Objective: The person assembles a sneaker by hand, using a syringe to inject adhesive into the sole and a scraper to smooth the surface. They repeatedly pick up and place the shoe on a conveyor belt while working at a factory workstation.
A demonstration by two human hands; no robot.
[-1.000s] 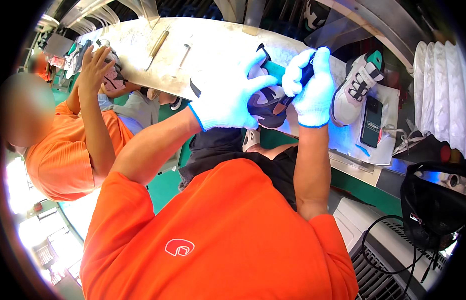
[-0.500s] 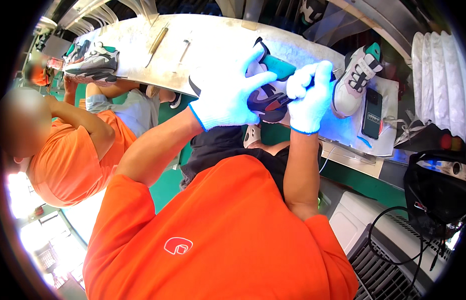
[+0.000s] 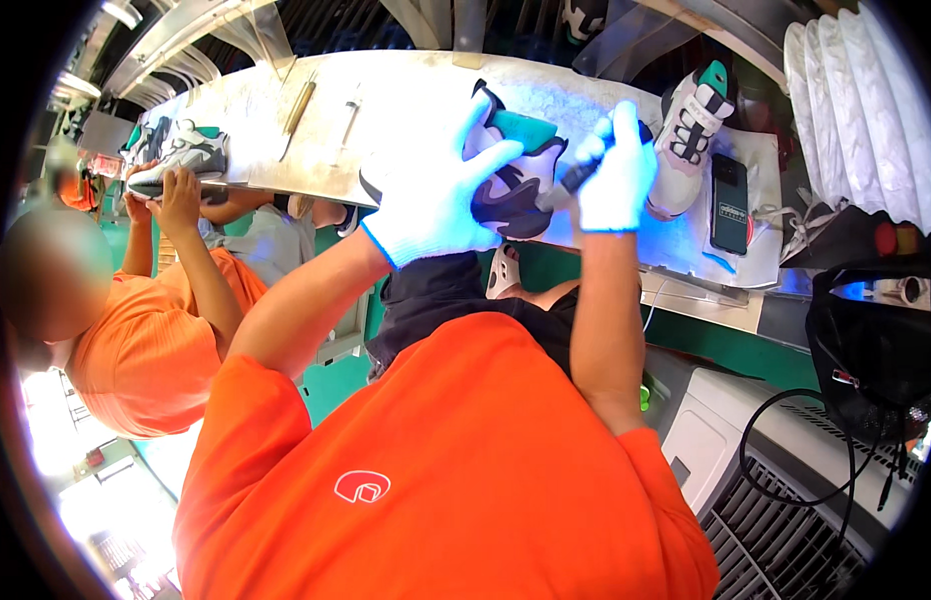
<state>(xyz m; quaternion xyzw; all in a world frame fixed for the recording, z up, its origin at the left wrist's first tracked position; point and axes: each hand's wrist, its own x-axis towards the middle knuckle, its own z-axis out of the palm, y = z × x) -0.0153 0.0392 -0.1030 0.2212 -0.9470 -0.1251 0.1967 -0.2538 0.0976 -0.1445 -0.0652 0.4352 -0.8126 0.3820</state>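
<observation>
My left hand [image 3: 436,195], in a white glove with blue trim, grips a white, grey and black sneaker [image 3: 513,212] at the table's near edge. The thumb is spread along the shoe's side, and the palm hides much of the upper. Teal lining [image 3: 526,129] shows at the shoe's opening. My gloved right hand [image 3: 619,175] is closed around a slim dark-handled tool [image 3: 580,177]. Its greyish tip points down-left, close to the heel; I cannot tell whether it touches. A second sneaker [image 3: 683,140] with a teal tongue lies right of my right hand.
Right of the second sneaker lies a phone [image 3: 729,205]. A wooden-handled tool [image 3: 298,112] and a thin pale tool [image 3: 349,118] rest on the worktable [image 3: 406,90]. At left, a co-worker in orange holds another sneaker [image 3: 181,160]. A black bag [image 3: 871,350] hangs at right.
My right hand has drawn slightly away from the heel, baring more of the dark tool. My left hand keeps its hold. The co-worker now has both hands at their shoe. The view has shifted slightly.
</observation>
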